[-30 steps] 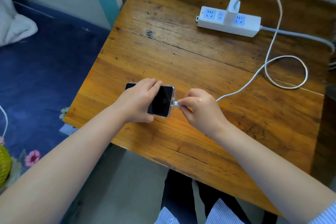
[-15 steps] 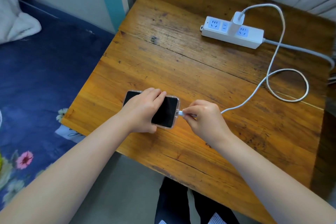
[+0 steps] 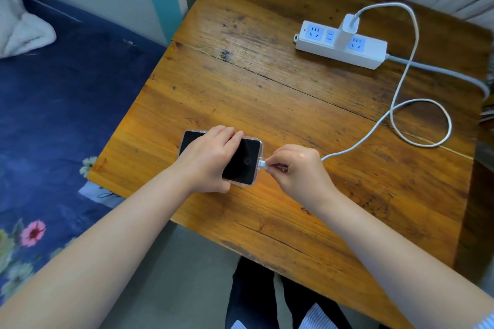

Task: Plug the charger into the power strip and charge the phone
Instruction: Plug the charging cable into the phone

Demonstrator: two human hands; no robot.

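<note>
At lower centre, my left hand (image 3: pixel 207 161) grips the phone (image 3: pixel 242 161); my right hand (image 3: pixel 299 171) pinches the cable (image 3: pixel 401 83) plug at its end.

Worn wooden table (image 3: pixel 267 83) beside blue floral bedding (image 3: pixel 53 125), perhaps a white pillow (image 3: pixel 18 32).

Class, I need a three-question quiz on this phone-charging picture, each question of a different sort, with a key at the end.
1. True or false: the charger is already plugged into the power strip.
2. What does the left hand grip?
A. the phone
B. the cable
C. the power strip
3. Fill in: the right hand pinches the cable's ____ at the phone's end.

Key: 1 true; 2 A; 3 connector.
</note>
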